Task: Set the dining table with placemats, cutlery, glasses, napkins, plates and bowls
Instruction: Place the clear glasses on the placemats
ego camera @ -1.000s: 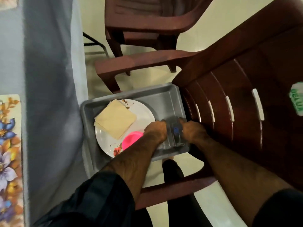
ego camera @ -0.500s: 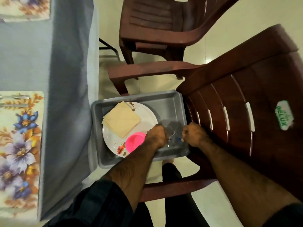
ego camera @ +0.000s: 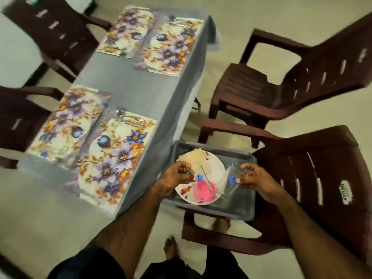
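My left hand [ego camera: 177, 175] grips a clear glass [ego camera: 203, 185] with a blue mark, held above the grey tray [ego camera: 237, 208]. My right hand [ego camera: 252, 178] grips a second clear glass [ego camera: 233, 179] with a blue mark, over the tray's right side. In the tray lies a white floral plate [ego camera: 216, 167] carrying folded beige napkins [ego camera: 198, 156] and a pink bowl [ego camera: 203, 191], seen through the left glass. Floral placemats [ego camera: 112, 158] lie on the grey-clothed table [ego camera: 141, 91], the near one with cutlery [ego camera: 128, 118] at its top edge.
The tray rests on the seat of a dark red plastic chair [ego camera: 322, 188] beside the table. A second chair [ego camera: 281, 81] stands further along that side, and two more [ego camera: 56, 35] across the table. My bare feet [ego camera: 171, 246] are on the pale floor.
Both hands have lifted a glass each out of the tray and drawn apart. The view has swung up, bringing the whole table and its placemats into sight.
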Demonstrator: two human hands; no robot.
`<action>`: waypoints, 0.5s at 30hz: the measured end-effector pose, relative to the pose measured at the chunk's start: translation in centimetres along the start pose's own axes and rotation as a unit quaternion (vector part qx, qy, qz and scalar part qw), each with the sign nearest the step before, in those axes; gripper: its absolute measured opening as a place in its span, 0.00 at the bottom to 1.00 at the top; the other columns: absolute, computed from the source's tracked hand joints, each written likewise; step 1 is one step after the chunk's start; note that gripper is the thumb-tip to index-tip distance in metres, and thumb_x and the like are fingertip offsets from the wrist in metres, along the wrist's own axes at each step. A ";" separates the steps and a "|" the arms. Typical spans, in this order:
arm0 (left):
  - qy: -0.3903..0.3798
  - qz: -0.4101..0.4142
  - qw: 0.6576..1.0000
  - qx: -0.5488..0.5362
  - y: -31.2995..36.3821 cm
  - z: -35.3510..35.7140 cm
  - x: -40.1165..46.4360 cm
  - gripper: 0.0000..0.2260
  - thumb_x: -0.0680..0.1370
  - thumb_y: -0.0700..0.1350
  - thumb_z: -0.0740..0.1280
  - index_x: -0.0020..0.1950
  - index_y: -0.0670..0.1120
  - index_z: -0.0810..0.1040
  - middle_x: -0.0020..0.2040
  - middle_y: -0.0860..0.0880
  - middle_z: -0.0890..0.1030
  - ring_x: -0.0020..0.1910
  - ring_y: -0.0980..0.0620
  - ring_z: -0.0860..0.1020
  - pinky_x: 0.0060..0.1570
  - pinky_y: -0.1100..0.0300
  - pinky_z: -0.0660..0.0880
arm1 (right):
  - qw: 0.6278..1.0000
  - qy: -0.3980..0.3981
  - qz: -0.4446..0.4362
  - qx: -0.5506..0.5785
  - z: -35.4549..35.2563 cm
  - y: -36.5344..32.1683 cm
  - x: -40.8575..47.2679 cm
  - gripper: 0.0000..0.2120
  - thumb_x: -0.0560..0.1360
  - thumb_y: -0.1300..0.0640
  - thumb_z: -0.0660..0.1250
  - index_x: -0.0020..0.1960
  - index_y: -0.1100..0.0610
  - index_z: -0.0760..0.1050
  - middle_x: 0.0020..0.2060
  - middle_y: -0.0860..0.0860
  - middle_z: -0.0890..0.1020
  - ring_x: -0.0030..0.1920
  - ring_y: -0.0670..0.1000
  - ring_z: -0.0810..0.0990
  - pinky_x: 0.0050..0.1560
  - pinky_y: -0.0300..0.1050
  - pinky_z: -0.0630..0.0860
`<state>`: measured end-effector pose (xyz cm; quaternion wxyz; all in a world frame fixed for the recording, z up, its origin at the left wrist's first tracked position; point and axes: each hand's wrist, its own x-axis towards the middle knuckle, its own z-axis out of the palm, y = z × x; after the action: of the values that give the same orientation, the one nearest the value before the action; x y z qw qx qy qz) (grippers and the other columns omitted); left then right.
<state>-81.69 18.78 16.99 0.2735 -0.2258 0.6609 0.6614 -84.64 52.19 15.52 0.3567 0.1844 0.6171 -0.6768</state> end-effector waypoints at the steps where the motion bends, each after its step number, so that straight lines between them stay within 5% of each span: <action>1: 0.003 -0.002 1.000 -0.029 0.0 -1.5 -1.4 0.19 0.69 0.33 0.80 0.57 0.41 0.80 0.50 0.42 0.85 0.50 0.45 0.85 0.52 0.50 0.82 | 1.000 -0.024 0.007 0.005 1.8 -0.6 -0.2 0.38 0.58 0.60 0.88 0.64 0.61 0.75 0.49 0.58 0.86 0.51 0.59 0.86 0.45 0.50 0.86; 4: 0.033 0.018 0.992 -0.124 -1.7 -7.4 -6.6 0.11 0.76 0.32 0.73 0.57 0.40 0.82 0.53 0.41 0.84 0.49 0.45 0.86 0.49 0.52 0.83 | 0.996 -0.089 0.014 0.015 8.9 -1.2 -0.1 0.46 0.49 0.50 0.90 0.63 0.61 0.78 0.54 0.62 0.84 0.52 0.64 0.86 0.50 0.55 0.85; 9: 0.090 0.053 0.952 -0.287 -6.2 -16.7 -15.9 0.15 0.73 0.42 0.73 0.59 0.44 0.82 0.51 0.40 0.84 0.48 0.41 0.85 0.51 0.46 0.83 | 0.985 -0.146 0.067 0.068 24.6 -0.5 -1.8 0.21 0.72 0.57 0.73 0.64 0.59 0.79 0.48 0.61 0.83 0.41 0.59 0.84 0.43 0.51 0.83; 15: 0.179 0.043 0.896 -0.405 -15.6 -30.3 -27.2 0.23 0.72 0.50 0.77 0.65 0.42 0.82 0.55 0.39 0.83 0.47 0.42 0.84 0.47 0.50 0.83 | 0.978 -0.169 0.100 -0.070 46.3 4.5 -3.8 0.21 0.73 0.55 0.70 0.62 0.67 0.80 0.48 0.64 0.86 0.40 0.58 0.85 0.43 0.51 0.81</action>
<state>-52.95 -13.56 22.52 0.0068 -0.4024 0.3827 0.8316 -70.10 8.50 22.86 0.5340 0.1030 0.5724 -0.6138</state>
